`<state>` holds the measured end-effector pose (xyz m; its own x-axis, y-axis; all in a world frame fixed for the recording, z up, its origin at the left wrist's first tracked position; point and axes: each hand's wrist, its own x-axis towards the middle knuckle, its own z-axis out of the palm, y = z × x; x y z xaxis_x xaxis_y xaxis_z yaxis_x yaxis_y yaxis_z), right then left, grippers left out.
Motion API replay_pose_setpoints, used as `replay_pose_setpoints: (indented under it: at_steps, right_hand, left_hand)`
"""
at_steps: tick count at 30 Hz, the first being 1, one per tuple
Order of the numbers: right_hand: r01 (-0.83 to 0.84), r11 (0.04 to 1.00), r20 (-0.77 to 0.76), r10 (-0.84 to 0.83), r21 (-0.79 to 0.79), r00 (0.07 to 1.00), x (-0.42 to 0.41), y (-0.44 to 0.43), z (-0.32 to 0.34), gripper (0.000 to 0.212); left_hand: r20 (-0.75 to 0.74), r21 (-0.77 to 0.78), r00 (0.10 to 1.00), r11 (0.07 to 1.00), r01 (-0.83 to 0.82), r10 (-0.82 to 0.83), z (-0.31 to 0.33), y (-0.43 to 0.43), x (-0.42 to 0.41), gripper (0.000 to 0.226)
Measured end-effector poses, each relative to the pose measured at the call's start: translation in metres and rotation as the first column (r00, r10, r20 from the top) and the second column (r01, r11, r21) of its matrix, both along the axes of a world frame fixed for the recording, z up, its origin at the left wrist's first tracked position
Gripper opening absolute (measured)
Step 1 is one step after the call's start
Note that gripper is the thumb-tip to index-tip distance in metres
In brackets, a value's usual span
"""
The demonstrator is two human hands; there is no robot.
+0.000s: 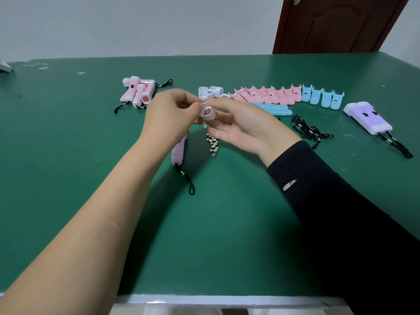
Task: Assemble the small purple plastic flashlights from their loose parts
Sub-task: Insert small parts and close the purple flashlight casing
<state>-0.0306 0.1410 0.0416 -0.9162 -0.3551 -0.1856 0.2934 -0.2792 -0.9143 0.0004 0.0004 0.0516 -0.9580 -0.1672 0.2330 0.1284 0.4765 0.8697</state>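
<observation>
A white flashlight head cap (208, 113) with a round pinkish lens is held above the middle of the green table (216, 223). My left hand (169, 117) pinches its upper left edge, and my right hand (244, 122) holds it from the right and below. Under my left wrist a light purple flashlight body (178, 150) lies on the table with a black wrist strap (187, 178) at its near end. Two finished purple flashlights (368, 118) lie at the far right.
Several small silver button batteries (212, 144) lie below my hands. Behind are white caps (210, 92), a row of pink shells (266, 95), blue shells (322, 97), a pile of black straps (309, 130), and finished pink flashlights (138, 93) at left.
</observation>
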Motion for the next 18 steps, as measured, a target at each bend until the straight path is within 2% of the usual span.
replay_pose_setpoints:
  at_steps: [4,10,12,14,16,18]
  right_hand:
    - [0.029,0.996,0.150,-0.016,-0.089,0.988,-0.001,-0.002,-0.003,0.007]
    - [0.040,0.966,0.264,0.030,-0.257,0.964,0.000,-0.003,-0.005,0.009]
    - [0.087,0.944,0.302,0.014,-0.319,0.953,-0.002,-0.002,-0.006,0.009]
    - [0.121,0.938,0.304,-0.017,-0.326,0.953,-0.005,0.001,-0.008,0.010]
    - [0.137,0.936,0.296,-0.038,-0.323,0.954,-0.006,0.003,-0.010,0.009]
    - [0.149,0.932,0.299,-0.046,-0.331,0.953,-0.008,0.004,-0.011,0.009]
  left_hand:
    - [0.019,-0.005,1.000,1.000,-0.013,0.014,-0.001,-0.005,-0.002,0.012]
    - [-0.016,-0.048,0.999,0.998,-0.044,0.043,-0.001,-0.009,-0.006,0.015]
    - [-0.017,-0.164,0.995,0.981,-0.105,0.103,-0.002,-0.016,-0.011,0.020]
    - [0.067,-0.400,0.979,0.904,-0.152,0.195,-0.006,-0.025,-0.016,0.025]
    - [0.235,-0.584,0.933,0.807,-0.089,0.273,-0.011,-0.028,-0.017,0.037]
    - [0.355,-0.621,0.893,0.784,0.004,0.277,-0.016,-0.026,-0.017,0.044]
